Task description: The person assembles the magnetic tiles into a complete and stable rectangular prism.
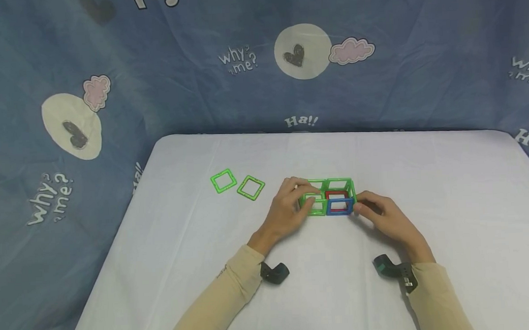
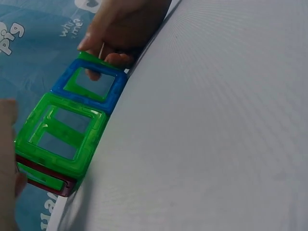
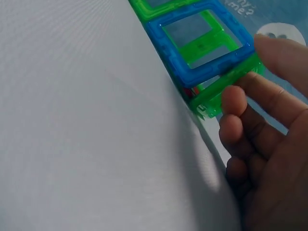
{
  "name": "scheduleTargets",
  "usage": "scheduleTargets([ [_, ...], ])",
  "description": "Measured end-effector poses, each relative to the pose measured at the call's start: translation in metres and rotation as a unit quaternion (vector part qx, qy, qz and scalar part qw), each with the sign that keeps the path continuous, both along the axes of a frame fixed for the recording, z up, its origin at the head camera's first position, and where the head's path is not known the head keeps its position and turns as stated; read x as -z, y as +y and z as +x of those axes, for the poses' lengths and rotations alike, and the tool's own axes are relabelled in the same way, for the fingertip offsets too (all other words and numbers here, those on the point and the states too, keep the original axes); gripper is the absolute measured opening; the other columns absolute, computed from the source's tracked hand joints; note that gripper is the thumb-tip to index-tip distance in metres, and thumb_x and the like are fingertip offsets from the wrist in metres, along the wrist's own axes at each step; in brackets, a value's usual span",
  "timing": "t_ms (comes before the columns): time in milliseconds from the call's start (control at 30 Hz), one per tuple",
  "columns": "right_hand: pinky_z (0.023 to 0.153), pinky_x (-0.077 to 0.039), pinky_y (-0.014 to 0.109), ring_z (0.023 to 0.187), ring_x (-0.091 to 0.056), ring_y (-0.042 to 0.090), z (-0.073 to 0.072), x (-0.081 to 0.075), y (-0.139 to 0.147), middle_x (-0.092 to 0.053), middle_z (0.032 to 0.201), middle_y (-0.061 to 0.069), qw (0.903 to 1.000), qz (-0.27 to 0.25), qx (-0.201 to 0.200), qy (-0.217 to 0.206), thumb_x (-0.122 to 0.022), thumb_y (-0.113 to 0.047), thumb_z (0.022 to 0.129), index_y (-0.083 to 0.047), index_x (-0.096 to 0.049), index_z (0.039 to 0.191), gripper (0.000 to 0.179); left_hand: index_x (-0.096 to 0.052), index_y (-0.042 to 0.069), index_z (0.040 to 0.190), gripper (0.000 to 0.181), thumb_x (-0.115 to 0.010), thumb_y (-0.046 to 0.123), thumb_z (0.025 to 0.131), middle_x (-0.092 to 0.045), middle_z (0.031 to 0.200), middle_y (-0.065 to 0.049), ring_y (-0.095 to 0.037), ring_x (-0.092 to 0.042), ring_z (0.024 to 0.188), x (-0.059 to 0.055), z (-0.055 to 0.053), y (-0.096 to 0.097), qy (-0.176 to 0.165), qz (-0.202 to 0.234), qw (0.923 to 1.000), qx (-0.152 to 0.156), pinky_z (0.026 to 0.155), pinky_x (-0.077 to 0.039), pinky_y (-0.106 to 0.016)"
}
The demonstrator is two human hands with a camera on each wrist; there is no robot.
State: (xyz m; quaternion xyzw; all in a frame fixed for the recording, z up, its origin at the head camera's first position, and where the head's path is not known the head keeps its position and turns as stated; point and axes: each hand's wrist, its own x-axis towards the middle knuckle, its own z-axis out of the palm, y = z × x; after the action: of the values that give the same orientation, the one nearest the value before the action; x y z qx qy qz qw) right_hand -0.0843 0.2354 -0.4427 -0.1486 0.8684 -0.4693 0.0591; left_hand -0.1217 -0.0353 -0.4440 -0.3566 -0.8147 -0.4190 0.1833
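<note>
A box-like structure of magnetic tiles stands on the table, two squares wide. At its front are a green tile [image 1: 317,214] on the left and a blue tile [image 1: 340,213] on the right, with a red tile [image 1: 336,192] visible behind the blue one. My left hand [image 1: 284,208] grips the structure's left end, thumb near the front and fingers reaching over the top. A dark red tile [image 2: 67,186] shows on that end in the left wrist view. With thumb and curled fingers, my right hand [image 1: 388,218] holds the green right end beside the blue tile [image 3: 192,79].
Two loose green square tiles [image 1: 227,188] lie flat to the left of the structure, the nearer one [image 1: 245,194] close to my left hand. White cloth covers the table [image 1: 323,290]. A blue printed curtain [image 1: 226,97] hangs behind the table's far edge.
</note>
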Motion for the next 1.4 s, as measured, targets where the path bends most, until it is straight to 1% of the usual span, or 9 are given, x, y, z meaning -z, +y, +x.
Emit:
scheduleTargets([
  [100, 0.091, -0.04, 0.011, 0.101, -0.055, -0.001, -0.001, 0.0, 0.001, -0.067, 0.111, 0.004, 1.0, -0.01, 0.001, -0.001, -0.052, -0.024, 0.098, -0.014, -0.064, 0.113, 0.022, -0.063, 0.015, 0.113, 0.021, -0.058, 0.018, 0.093, -0.053, 0.119, -0.002, -0.015, -0.047, 0.11, 0.002, -0.001, 0.0, -0.051, 0.038, 0.9978, -0.016, 0.09, -0.044, -0.028],
  [200, 0.09, -0.041, 0.011, 0.101, -0.056, -0.001, -0.001, -0.001, 0.001, -0.067, 0.111, 0.003, 0.9997, -0.023, 0.005, -0.008, -0.053, -0.024, 0.097, -0.014, -0.065, 0.112, 0.022, -0.059, 0.015, 0.119, 0.025, -0.055, 0.018, 0.095, -0.049, 0.126, -0.003, -0.016, -0.047, 0.113, 0.003, -0.003, 0.0, -0.098, 0.075, 0.9922, -0.018, 0.089, -0.046, -0.029],
  [367, 0.089, -0.041, 0.011, 0.101, -0.056, 0.001, -0.001, -0.002, 0.002, -0.067, 0.11, 0.002, 0.9994, -0.029, 0.005, -0.017, -0.053, -0.024, 0.097, -0.013, -0.065, 0.112, 0.022, -0.058, 0.014, 0.121, 0.024, -0.051, 0.017, 0.097, -0.049, 0.129, -0.004, -0.016, -0.048, 0.118, 0.005, -0.004, -0.001, -0.147, 0.115, 0.9823, -0.009, 0.093, -0.047, -0.028],
  [567, 0.087, -0.042, 0.013, 0.097, -0.056, 0.003, -0.002, -0.001, 0.001, -0.066, 0.11, 0.003, 0.9996, -0.018, 0.001, -0.021, -0.05, -0.026, 0.099, -0.012, -0.064, 0.113, 0.024, -0.054, 0.015, 0.127, 0.031, -0.054, 0.016, 0.096, -0.052, 0.134, -0.001, -0.013, -0.046, 0.129, 0.002, -0.002, -0.002, -0.198, 0.105, 0.9745, 0.003, 0.102, -0.044, -0.027],
  [733, 0.083, -0.043, 0.016, 0.091, -0.056, 0.009, -0.002, -0.002, 0.002, -0.066, 0.107, 0.007, 0.9996, -0.018, -0.009, -0.018, -0.048, -0.023, 0.1, -0.01, -0.063, 0.114, 0.025, -0.047, 0.012, 0.138, 0.043, -0.054, 0.015, 0.096, -0.047, 0.144, -0.003, -0.024, -0.048, 0.13, -0.018, 0.009, -0.004, -0.247, 0.093, 0.9643, 0.025, 0.108, -0.038, -0.036],
  [833, 0.083, -0.044, 0.017, 0.09, -0.056, 0.011, -0.002, -0.004, 0.002, -0.066, 0.106, 0.007, 0.9996, -0.018, -0.012, -0.018, -0.046, -0.022, 0.1, -0.01, -0.063, 0.115, 0.025, -0.044, 0.011, 0.14, 0.046, -0.055, 0.014, 0.096, -0.045, 0.146, -0.005, -0.029, -0.051, 0.127, -0.027, 0.012, -0.005, -0.253, 0.092, 0.9625, 0.032, 0.107, -0.039, -0.038],
  [933, 0.083, -0.043, 0.016, 0.09, -0.056, 0.011, -0.002, -0.005, 0.002, -0.066, 0.105, 0.006, 0.9996, -0.015, -0.013, -0.018, -0.046, -0.022, 0.1, -0.01, -0.062, 0.115, 0.025, -0.043, 0.012, 0.142, 0.047, -0.055, 0.015, 0.096, -0.043, 0.148, -0.004, -0.022, -0.047, 0.131, -0.029, 0.013, -0.005, -0.256, 0.092, 0.9617, 0.032, 0.107, -0.039, -0.036],
  [1100, 0.083, -0.042, 0.015, 0.09, -0.056, 0.01, -0.003, -0.004, 0.003, -0.065, 0.103, 0.007, 0.9997, -0.013, -0.016, -0.012, -0.046, -0.021, 0.1, -0.009, -0.062, 0.114, 0.024, -0.042, 0.012, 0.142, 0.048, -0.055, 0.016, 0.096, -0.041, 0.149, -0.002, -0.011, -0.038, 0.137, -0.023, 0.009, -0.004, -0.263, 0.105, 0.958, 0.044, 0.108, -0.038, -0.03],
  [1400, 0.083, -0.04, 0.016, 0.09, -0.052, 0.008, -0.003, -0.003, 0.002, -0.062, 0.102, 0.007, 0.9996, -0.009, -0.021, -0.019, -0.044, -0.022, 0.101, -0.009, -0.061, 0.112, 0.024, -0.046, 0.007, 0.138, 0.044, -0.054, 0.014, 0.095, -0.042, 0.148, -0.006, -0.014, -0.037, 0.138, -0.024, 0.011, -0.002, -0.254, 0.103, 0.9605, 0.049, 0.107, -0.04, -0.033],
])
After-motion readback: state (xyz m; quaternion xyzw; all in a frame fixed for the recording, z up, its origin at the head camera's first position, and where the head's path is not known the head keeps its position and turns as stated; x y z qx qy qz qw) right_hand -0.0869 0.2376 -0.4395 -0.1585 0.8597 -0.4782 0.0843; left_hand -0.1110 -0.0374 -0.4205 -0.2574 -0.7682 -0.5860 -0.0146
